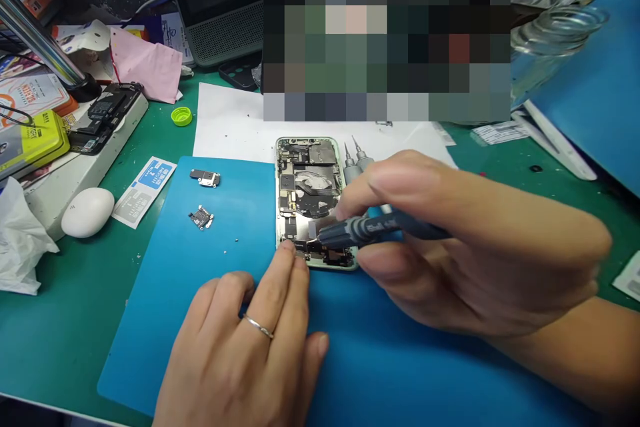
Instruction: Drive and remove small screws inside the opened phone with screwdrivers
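The left hand (235,353) reaches up from the near edge, back of the hand uppermost. Two fingers stretch forward side by side, their tips resting on the lower left corner of the opened phone (315,200); the others bend inward, and the thumb stands apart, closed round nothing. A thin ring (259,326) circles one finger.

The right hand (490,240) comes in from the right, forearm slanting up to the wrist, thumb below and forefinger above, clamped on a dark grooved tool (345,232). The tool lies nearly level, its thin tip pointing left over the phone's lower part; contact there cannot be told. The phone lies on the blue mat (150,320), its inner parts facing up, between the two hands.
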The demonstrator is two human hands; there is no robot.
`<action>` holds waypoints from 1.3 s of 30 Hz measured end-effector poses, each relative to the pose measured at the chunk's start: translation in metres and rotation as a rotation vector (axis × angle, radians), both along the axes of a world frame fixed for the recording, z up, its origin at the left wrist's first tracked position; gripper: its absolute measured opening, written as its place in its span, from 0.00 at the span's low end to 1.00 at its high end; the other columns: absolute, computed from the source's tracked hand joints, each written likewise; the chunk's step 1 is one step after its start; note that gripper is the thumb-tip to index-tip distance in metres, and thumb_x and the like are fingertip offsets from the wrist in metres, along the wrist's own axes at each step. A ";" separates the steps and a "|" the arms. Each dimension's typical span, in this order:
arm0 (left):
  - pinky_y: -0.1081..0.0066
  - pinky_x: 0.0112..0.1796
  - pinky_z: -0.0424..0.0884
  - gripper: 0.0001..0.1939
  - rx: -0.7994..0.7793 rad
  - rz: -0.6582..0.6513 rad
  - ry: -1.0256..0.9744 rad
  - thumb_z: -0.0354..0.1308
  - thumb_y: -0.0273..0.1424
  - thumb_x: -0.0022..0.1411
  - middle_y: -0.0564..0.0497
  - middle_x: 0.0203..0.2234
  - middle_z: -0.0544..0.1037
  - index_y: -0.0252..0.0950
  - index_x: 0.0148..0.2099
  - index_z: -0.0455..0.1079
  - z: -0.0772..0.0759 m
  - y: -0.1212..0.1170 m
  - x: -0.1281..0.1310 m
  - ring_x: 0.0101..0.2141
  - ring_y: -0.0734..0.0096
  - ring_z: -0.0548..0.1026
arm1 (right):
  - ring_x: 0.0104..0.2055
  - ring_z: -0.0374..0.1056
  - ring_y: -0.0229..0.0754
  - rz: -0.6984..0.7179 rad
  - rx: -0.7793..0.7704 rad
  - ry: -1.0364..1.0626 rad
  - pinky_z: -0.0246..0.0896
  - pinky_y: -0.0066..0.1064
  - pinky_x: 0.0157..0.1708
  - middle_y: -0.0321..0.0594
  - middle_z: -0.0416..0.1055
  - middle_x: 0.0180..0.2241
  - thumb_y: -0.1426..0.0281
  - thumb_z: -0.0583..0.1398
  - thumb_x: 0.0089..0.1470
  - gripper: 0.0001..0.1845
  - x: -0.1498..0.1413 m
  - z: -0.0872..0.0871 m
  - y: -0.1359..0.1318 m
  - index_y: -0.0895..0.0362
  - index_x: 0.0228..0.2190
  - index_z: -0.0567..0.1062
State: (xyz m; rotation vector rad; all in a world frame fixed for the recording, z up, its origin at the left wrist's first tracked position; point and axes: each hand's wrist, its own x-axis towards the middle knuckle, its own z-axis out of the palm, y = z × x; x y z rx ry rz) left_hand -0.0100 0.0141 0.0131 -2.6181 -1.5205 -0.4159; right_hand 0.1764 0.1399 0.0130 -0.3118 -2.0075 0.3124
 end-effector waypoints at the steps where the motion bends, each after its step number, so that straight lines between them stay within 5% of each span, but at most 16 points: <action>1: 0.56 0.44 0.66 0.22 0.000 -0.001 -0.002 0.46 0.31 0.83 0.43 0.66 0.72 0.24 0.69 0.65 0.000 0.000 0.000 0.43 0.54 0.70 | 0.34 0.73 0.37 0.017 0.046 0.003 0.72 0.33 0.34 0.36 0.81 0.45 0.79 0.58 0.66 0.27 -0.001 -0.002 0.001 0.47 0.62 0.69; 5: 0.57 0.44 0.66 0.22 -0.004 0.009 -0.006 0.47 0.32 0.83 0.43 0.67 0.71 0.25 0.69 0.65 -0.001 0.000 -0.001 0.43 0.55 0.71 | 0.41 0.75 0.36 0.029 0.048 -0.043 0.74 0.33 0.39 0.38 0.78 0.49 0.83 0.56 0.66 0.31 0.001 -0.005 0.002 0.46 0.64 0.66; 11: 0.57 0.43 0.66 0.21 -0.014 -0.001 -0.005 0.46 0.29 0.82 0.44 0.65 0.73 0.25 0.68 0.67 0.000 0.000 -0.001 0.42 0.55 0.70 | 0.34 0.76 0.39 0.053 0.010 -0.066 0.74 0.38 0.33 0.42 0.80 0.49 0.74 0.56 0.70 0.25 0.003 -0.004 0.000 0.44 0.64 0.66; 15: 0.58 0.44 0.66 0.21 -0.008 0.003 -0.015 0.46 0.28 0.82 0.45 0.66 0.73 0.25 0.68 0.68 -0.001 0.001 0.000 0.42 0.56 0.70 | 0.40 0.78 0.39 0.060 -0.056 -0.040 0.76 0.36 0.37 0.42 0.79 0.52 0.81 0.54 0.68 0.29 0.002 -0.006 -0.002 0.46 0.64 0.67; 20: 0.58 0.43 0.65 0.20 0.004 -0.004 0.005 0.46 0.29 0.82 0.43 0.64 0.74 0.25 0.67 0.69 -0.001 0.002 0.001 0.43 0.55 0.70 | 0.31 0.75 0.42 0.097 -0.040 -0.045 0.74 0.39 0.30 0.42 0.81 0.45 0.77 0.60 0.66 0.29 -0.001 -0.004 0.002 0.48 0.65 0.66; 26: 0.60 0.43 0.66 0.20 0.073 -0.024 0.041 0.47 0.27 0.81 0.45 0.64 0.74 0.24 0.67 0.69 -0.005 0.004 -0.004 0.40 0.58 0.69 | 0.39 0.77 0.42 0.106 -0.107 -0.027 0.78 0.38 0.39 0.43 0.80 0.42 0.79 0.52 0.69 0.27 -0.003 -0.007 0.001 0.54 0.66 0.63; 31: 0.60 0.43 0.67 0.20 0.174 -0.034 0.056 0.49 0.30 0.80 0.45 0.63 0.75 0.26 0.65 0.72 -0.014 0.006 -0.009 0.40 0.57 0.70 | 0.33 0.73 0.40 0.048 0.027 -0.020 0.73 0.34 0.34 0.40 0.79 0.36 0.71 0.58 0.70 0.21 -0.005 -0.009 0.005 0.56 0.61 0.65; 35: 0.60 0.44 0.69 0.20 0.183 -0.041 0.086 0.52 0.30 0.78 0.45 0.64 0.74 0.27 0.65 0.72 -0.016 0.006 -0.010 0.40 0.58 0.72 | 0.40 0.75 0.42 0.082 -0.013 -0.023 0.75 0.36 0.42 0.44 0.79 0.39 0.78 0.54 0.68 0.23 -0.006 -0.010 0.005 0.59 0.62 0.63; 39: 0.60 0.44 0.70 0.19 0.165 -0.021 0.092 0.54 0.30 0.77 0.46 0.62 0.77 0.29 0.65 0.73 -0.013 0.005 -0.009 0.41 0.57 0.72 | 0.34 0.73 0.41 0.052 0.019 0.013 0.74 0.35 0.36 0.42 0.79 0.37 0.77 0.58 0.67 0.23 -0.006 -0.011 0.006 0.58 0.61 0.64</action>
